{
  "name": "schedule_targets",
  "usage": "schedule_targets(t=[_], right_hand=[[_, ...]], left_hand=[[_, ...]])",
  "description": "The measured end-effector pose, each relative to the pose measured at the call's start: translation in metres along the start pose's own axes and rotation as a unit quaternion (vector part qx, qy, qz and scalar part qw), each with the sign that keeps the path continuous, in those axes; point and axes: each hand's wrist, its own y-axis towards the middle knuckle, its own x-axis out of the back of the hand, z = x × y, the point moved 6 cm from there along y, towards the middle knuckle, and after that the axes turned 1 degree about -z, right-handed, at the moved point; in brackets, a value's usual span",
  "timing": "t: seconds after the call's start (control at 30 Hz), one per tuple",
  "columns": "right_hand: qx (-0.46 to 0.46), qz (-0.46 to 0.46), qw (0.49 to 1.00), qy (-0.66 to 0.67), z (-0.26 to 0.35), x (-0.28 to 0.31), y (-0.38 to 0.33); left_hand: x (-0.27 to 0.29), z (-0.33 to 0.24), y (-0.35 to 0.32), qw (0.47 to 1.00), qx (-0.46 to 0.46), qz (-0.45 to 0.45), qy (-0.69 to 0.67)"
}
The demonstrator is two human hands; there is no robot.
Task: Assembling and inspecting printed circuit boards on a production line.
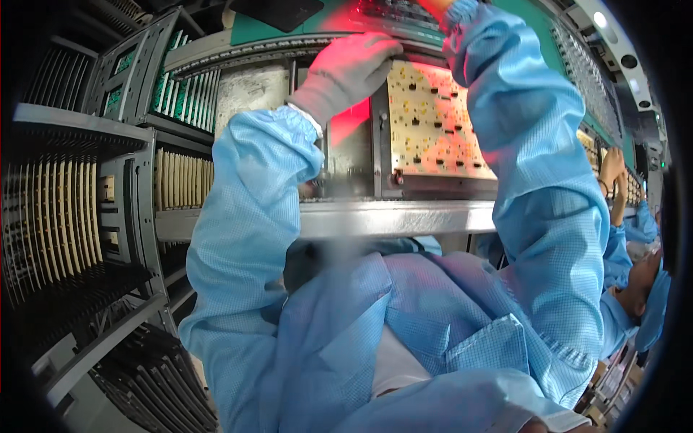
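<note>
A tan circuit board [433,119] with small dark and yellow parts lies in a dark carrier frame [377,137] on the conveyor line before me. My left hand [346,76], in a grey glove, rests at the far left corner of that frame. Its fingers stretch to the right, loosely bent, and nothing shows in them. Far beyond the board, my right hand [435,6] is cut off by the top edge, and its fingers are hidden. Nearest to it is a transparent tray [397,13] holding small parts. Red light falls on the glove and board.
A metal rail [404,220] runs along the line's near side. Racks of upright boards [58,216] stand at left, with green boards [189,94] farther back. A dark flat panel [278,11] lies at the far side. Another person's hands [613,173] work at right.
</note>
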Motion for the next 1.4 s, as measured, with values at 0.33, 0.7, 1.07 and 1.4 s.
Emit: schedule_targets(t=[0.33,0.7,1.07,1.4], right_hand=[[0.101,-0.045,0.987,0.12,-0.035,0.031,-0.045],[0.062,0.022,0.935,0.349,-0.154,-0.064,-0.263],[0.13,0.025,0.972,0.194,-0.153,-0.069,-0.268],[0.05,0.045,0.962,0.264,-0.156,-0.073,-0.272]], left_hand=[[-0.009,0.0,-0.002,0.999,-0.007,-0.047,-0.008],[0.006,-0.015,0.008,0.999,0.024,-0.01,-0.047],[0.001,-0.021,0.007,0.997,0.03,0.006,-0.065],[0.003,-0.023,0.003,0.996,-0.045,-0.043,-0.058]])
